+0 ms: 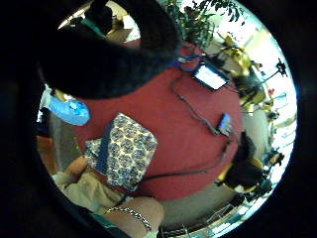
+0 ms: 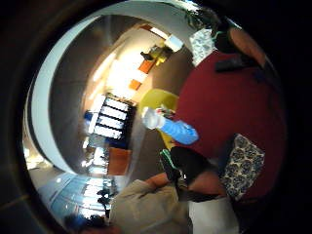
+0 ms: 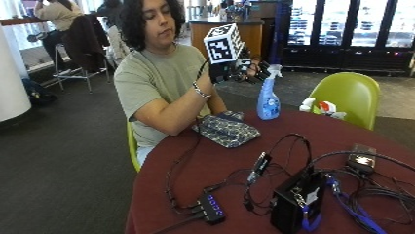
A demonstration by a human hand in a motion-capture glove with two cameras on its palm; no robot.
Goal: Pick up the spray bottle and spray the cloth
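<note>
Nothing's really done yet: the black-gloved right hand (image 3: 235, 68) hovers raised with fingers spread, holding nothing. The translucent blue plastic spray bottle (image 3: 268, 99) with white trigger stands upright on the round dark-red table (image 3: 195, 170), just beside the folded blue-and-white patterned cloth (image 3: 227, 128), untouched and unsprayed.

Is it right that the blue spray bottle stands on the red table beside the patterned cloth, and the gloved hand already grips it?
Not quite. The spray bottle does stand on the red table beside the patterned cloth, but the gloved right hand does not grip it: the outside view shows the hand raised in the air next to the bottle's trigger head, holding nothing.
</note>
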